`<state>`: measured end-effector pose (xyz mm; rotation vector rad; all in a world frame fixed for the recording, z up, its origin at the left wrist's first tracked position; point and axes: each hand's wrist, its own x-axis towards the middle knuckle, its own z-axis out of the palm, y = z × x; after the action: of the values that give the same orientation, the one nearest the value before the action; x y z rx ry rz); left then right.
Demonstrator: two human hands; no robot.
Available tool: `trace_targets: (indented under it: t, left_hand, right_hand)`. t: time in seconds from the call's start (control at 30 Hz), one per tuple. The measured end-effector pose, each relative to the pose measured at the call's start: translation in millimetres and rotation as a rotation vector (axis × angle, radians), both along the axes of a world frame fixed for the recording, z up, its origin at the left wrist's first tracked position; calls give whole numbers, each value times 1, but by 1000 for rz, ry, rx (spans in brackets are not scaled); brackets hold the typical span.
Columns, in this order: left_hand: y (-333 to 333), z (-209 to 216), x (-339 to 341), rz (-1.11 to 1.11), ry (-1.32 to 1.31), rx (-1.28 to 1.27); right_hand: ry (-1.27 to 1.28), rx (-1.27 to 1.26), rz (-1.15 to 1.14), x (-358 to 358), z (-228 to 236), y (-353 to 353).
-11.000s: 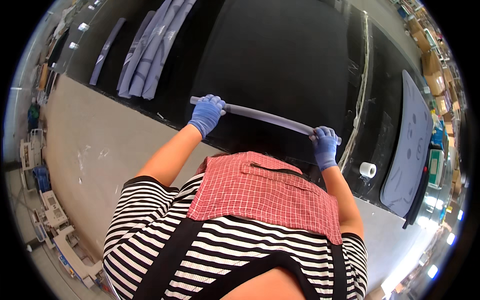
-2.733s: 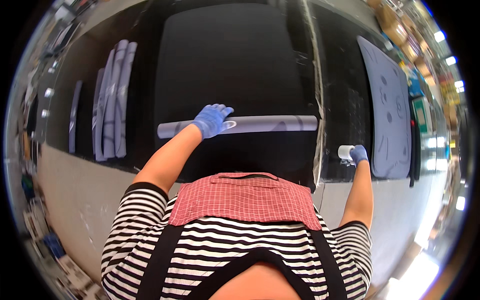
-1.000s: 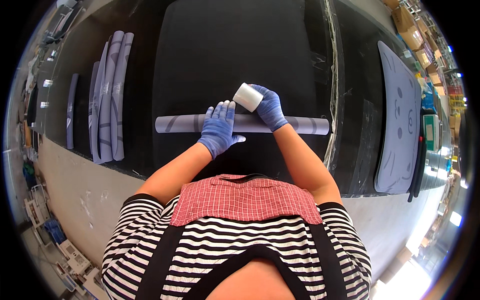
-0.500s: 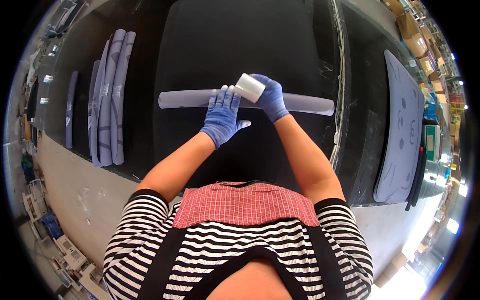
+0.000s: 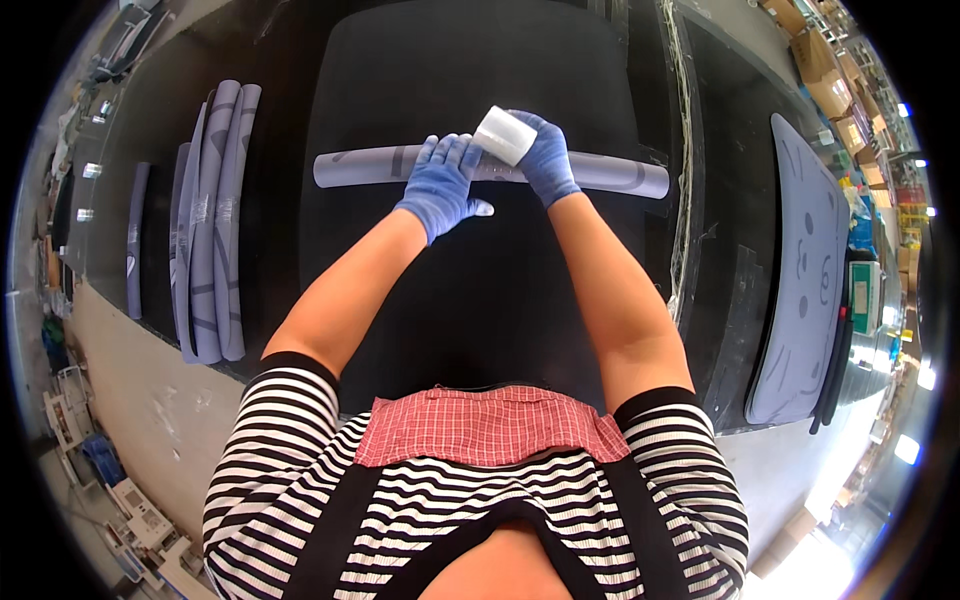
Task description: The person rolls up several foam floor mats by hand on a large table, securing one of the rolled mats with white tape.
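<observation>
- Rolled grey mat (image 5: 612, 173), in the head view: lies crosswise on the black sheet (image 5: 450, 60), beneath both hands.
- With gloved left hand (image 5: 440, 190): rests opened flat over the mat, thumb spread wide.
- With gloved right hand (image 5: 548, 160): grips a tilted, pale tape roll (image 5: 506, 136), just beside the left hand.
- Off to the left: grey rolls (image 5: 208, 230); off to the right: a flat patterned mat (image 5: 800, 290).

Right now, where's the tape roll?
Head view, upper middle: the tape roll is in the grip of the right hand, by the rolled mat, right of the left hand.
</observation>
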<state>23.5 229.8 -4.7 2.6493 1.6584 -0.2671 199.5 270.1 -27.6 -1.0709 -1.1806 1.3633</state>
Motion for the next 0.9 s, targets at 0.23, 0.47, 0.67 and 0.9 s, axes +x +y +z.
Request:
trace_targets:
  t: [0.23, 0.47, 0.67, 0.9]
  left_hand:
    - [63, 2, -14, -81, -88, -34]
    - [-120, 26, -23, -70, -283, -483]
    - [-164, 2, -46, 32, -562, -28]
    - [-119, -1, -19, 119, -196, 30]
  right_hand:
    - [-191, 169, 101, -9, 0, -99]
    - [365, -587, 254, 16, 31, -274]
    - [1000, -802, 279, -4, -2, -236]
    - [-358, 407, 188, -22, -41, -56]
